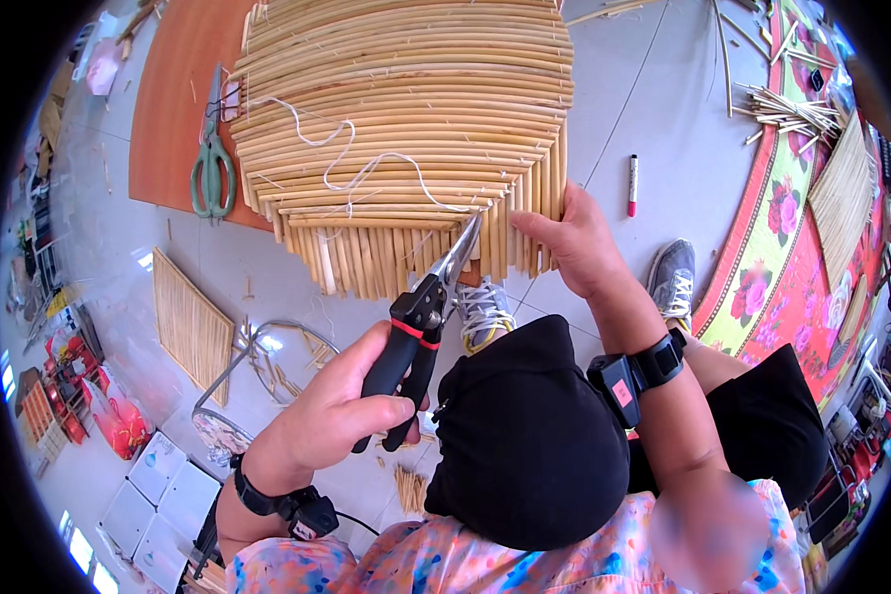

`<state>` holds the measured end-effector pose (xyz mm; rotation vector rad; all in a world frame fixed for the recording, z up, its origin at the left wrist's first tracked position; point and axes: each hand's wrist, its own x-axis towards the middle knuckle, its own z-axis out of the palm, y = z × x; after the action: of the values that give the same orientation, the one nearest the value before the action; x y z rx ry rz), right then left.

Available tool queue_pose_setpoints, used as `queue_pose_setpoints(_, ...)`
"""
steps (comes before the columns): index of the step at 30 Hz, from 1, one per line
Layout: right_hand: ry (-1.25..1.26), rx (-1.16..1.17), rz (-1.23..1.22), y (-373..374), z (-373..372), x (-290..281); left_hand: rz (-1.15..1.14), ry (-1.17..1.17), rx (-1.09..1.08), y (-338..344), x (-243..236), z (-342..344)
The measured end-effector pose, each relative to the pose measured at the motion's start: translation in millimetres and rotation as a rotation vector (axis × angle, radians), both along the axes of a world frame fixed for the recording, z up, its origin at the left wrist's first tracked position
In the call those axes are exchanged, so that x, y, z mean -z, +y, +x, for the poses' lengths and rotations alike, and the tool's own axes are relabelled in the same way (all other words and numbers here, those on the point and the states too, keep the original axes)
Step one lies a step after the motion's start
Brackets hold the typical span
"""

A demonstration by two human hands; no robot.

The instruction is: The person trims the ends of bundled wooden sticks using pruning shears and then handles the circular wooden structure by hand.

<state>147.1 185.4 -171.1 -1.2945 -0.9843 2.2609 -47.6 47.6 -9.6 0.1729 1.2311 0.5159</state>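
Observation:
A panel of pale reed sticks, bound side by side, lies in front of me, its near part made of short sticks set crosswise. My left hand is closed around the handles of black-and-red pruning shears. Their metal tips touch the panel by the seam where the long and short sticks meet. With its thumb on top, my right hand grips the panel's near right edge; the fingers beneath are hidden. A loose white string curls over the sticks and runs toward the shears' tips.
Green-handled scissors lie on the orange-brown board left of the panel. A marker is on the tiled floor to the right. A flowered mat holds stick bundles. A smaller stick panel lies at left.

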Motion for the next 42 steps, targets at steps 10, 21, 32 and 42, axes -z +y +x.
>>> queue_pose_setpoints(10,0.008,-0.009,0.016,-1.9,0.1,3.7,-0.032,0.201,0.145,2.7,-0.1,10.0)
queue_pose_setpoints(21,0.032,0.001,0.008,-4.1,0.8,4.6,-0.029,0.207,0.086,5.3,-3.6,18.2)
queue_pose_setpoints(32,0.016,-0.007,0.036,-6.1,-0.2,2.0,-0.066,0.223,0.117,7.4,-8.2,15.5)
queue_pose_setpoints(42,0.019,0.009,0.002,4.5,5.1,5.7,0.062,0.223,0.213,-24.0,-0.7,-1.5)
